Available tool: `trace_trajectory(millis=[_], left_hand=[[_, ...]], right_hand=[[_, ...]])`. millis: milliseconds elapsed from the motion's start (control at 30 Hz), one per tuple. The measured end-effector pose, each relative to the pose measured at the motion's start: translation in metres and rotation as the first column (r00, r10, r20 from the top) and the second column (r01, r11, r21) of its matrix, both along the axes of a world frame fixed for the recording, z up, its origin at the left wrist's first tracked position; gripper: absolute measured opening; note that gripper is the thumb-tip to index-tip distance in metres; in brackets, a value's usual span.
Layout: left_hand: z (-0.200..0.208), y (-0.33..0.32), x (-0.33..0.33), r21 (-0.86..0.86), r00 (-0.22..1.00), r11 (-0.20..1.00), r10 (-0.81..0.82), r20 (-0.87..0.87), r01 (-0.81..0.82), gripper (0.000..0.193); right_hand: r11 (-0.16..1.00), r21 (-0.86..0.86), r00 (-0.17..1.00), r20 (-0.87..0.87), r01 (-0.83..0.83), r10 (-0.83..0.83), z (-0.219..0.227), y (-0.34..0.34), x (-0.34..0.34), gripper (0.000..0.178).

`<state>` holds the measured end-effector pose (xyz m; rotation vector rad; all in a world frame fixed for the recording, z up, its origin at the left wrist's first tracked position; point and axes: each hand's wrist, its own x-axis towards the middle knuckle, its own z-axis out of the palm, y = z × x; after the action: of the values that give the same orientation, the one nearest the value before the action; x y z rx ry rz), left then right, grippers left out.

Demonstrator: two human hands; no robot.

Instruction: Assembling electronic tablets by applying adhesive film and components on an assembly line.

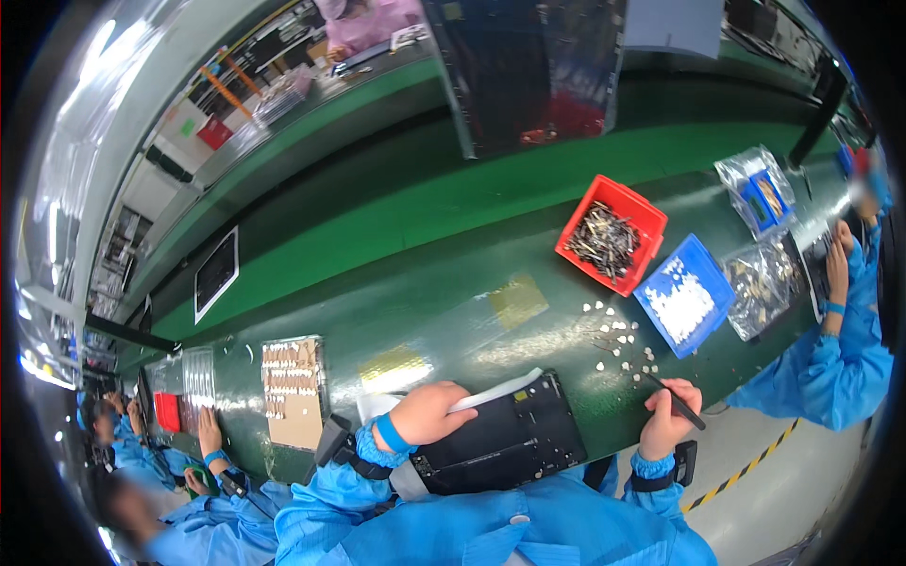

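Green bench [557,330] separates the near-edge panel [514,436] from white bits [618,325]. Left hand [427,415] curls closed on a white strip [510,386]; right hand [666,429] pinches a black tool [694,418].

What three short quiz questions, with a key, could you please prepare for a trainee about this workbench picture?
1. Which hand holds the dark slender tool, and which is at the black panel?
2. True or false: the red bin holds mostly white pieces.
3. Where do the loose white pieces near the tool lie? A) in the red bin; B) on the green table; C) on the floor.

Key:
1. Right hand, tool; left hand, panel.
2. False; white pieces fill the blue bin.
3. B.
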<state>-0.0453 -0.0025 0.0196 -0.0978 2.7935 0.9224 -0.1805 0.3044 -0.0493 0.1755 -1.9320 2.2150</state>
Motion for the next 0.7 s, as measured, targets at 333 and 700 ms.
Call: trace_trajectory(millis=[333,700], left_hand=[[0.071,-0.139,-0.08,0.309,0.973,0.925,0.228,0.018,-0.222,0.033],[0.04,-0.298,-0.26,-0.169,0.972,0.966,0.212,0.097,-0.194,0.037]], right_hand=[[1.0,0.018,0.998,0.062,0.019,-0.02,0.003,-0.009,-0.008,0.02],[0.991,0.129,0.998,0.065,-0.022,0.013,0.0,0.0,0.0,0.014]])
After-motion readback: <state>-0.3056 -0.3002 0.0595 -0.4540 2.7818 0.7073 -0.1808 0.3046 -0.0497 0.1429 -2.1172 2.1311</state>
